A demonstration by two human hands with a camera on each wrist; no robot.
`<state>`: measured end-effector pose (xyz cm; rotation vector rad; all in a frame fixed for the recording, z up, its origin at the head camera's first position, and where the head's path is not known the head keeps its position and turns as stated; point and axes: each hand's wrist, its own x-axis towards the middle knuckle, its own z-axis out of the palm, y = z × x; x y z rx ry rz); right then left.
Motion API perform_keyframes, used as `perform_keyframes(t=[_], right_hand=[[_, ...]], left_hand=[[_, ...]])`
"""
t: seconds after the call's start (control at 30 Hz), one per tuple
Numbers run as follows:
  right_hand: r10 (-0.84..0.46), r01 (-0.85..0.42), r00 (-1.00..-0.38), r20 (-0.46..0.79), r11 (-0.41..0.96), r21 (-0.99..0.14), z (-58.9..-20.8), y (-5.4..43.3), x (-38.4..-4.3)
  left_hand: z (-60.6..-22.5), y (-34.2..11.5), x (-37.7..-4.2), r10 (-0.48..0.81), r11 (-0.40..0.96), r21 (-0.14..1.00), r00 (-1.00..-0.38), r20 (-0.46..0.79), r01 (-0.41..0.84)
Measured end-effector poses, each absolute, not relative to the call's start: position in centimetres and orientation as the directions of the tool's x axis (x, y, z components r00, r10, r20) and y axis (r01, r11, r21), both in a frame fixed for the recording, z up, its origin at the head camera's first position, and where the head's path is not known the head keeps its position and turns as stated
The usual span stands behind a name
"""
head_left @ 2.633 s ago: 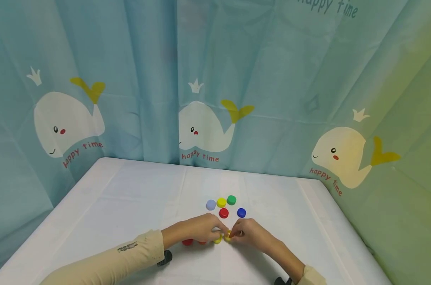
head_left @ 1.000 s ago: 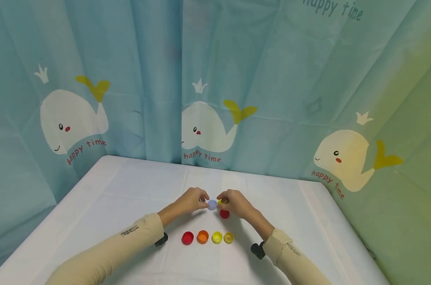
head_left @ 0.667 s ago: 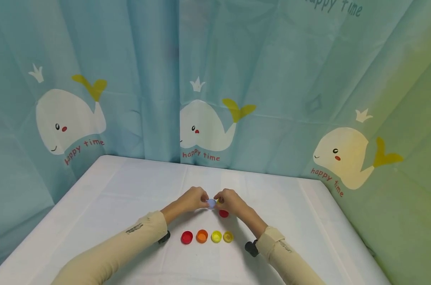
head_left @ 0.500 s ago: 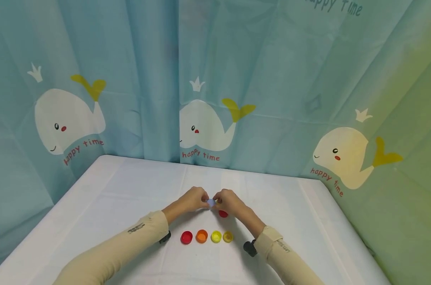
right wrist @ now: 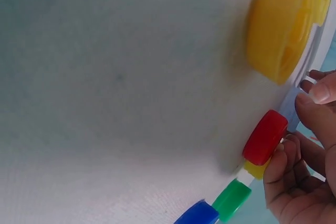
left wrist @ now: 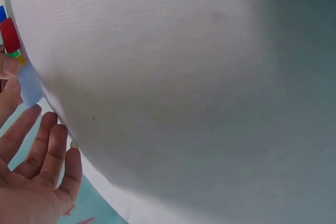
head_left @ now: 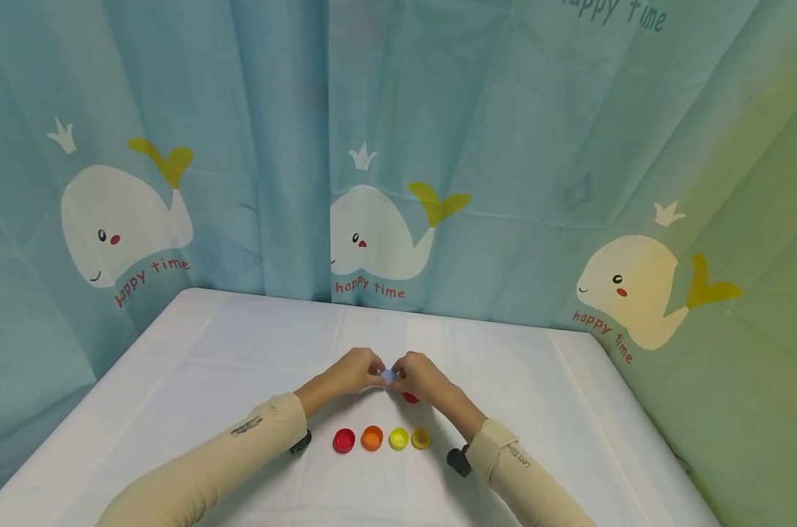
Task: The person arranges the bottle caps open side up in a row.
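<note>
Both hands meet at a light blue bottle cap (head_left: 388, 376) toward the back of the caps. My left hand (head_left: 355, 371) pinches its left edge between thumb and fingers. From the other side my right hand (head_left: 424, 377) holds it with thumb and fingertips. In the left wrist view the light blue cap (left wrist: 30, 85) stands tilted among the fingertips. Just below the right hand a red cap (head_left: 411, 397) shows in part. Past it, the right wrist view shows a yellow cap (right wrist: 257, 169), a green cap (right wrist: 232, 200) and a dark blue cap (right wrist: 198, 214), hidden by that hand in the head view.
Nearer the person, a row lies hollow side up on the white table (head_left: 240, 380): a red cap (head_left: 344, 440), an orange cap (head_left: 372, 438), a yellow cap (head_left: 399, 438) and a darker yellow cap (head_left: 421, 438). A blue whale-print curtain (head_left: 293, 183) hangs behind the table.
Both hands have left the darker yellow cap in the near row and gone back to the light blue cap. The right hand has moved left onto it, and the cap has tilted.
</note>
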<state>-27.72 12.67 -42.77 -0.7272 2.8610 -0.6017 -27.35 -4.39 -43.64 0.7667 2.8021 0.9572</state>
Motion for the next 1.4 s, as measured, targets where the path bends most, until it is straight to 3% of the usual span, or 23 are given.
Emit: perform_keyframes(t=[0.2, 0.4, 0.6, 0.83, 1.07, 1.4], right_hand=[[-0.513, -0.475, -0.858, 0.001, 0.793, -0.381, -42.6, 12.7, -27.6], [-0.519, -0.475, -0.854, 0.025, 0.761, -0.442, -42.6, 12.8, -27.4], [-0.542, -0.479, -0.840, 0.030, 0.715, -0.510, -42.2, 12.9, -26.5], [-0.597, -0.543, -0.795, 0.107, 0.622, -0.565, -41.9, 13.5, -25.6], [-0.566, -0.468, -0.815, 0.121, 0.521, -0.714, -42.2, 14.4, -25.3], [-0.489, -0.251, -0.872, 0.017, 0.417, -0.873, -42.1, 14.9, -24.6]], left_hand=[[-43.6, -4.9, -27.1, 0.501, 0.642, 0.610, -0.857, 0.124, 0.464], [-43.1, -5.3, -26.7, 0.497, 0.594, 0.642, -0.849, 0.181, 0.485], [-43.2, -5.5, -26.4, 0.465, 0.551, 0.722, -0.872, 0.153, 0.420], [-42.6, -5.3, -25.2, 0.432, 0.405, 0.871, -0.898, 0.085, 0.277], [-42.2, -5.0, -24.1, 0.385, 0.340, 0.916, -0.920, 0.070, 0.212], [-42.3, -4.9, -23.3, 0.377, 0.307, 0.904, -0.910, 0.172, 0.298]])
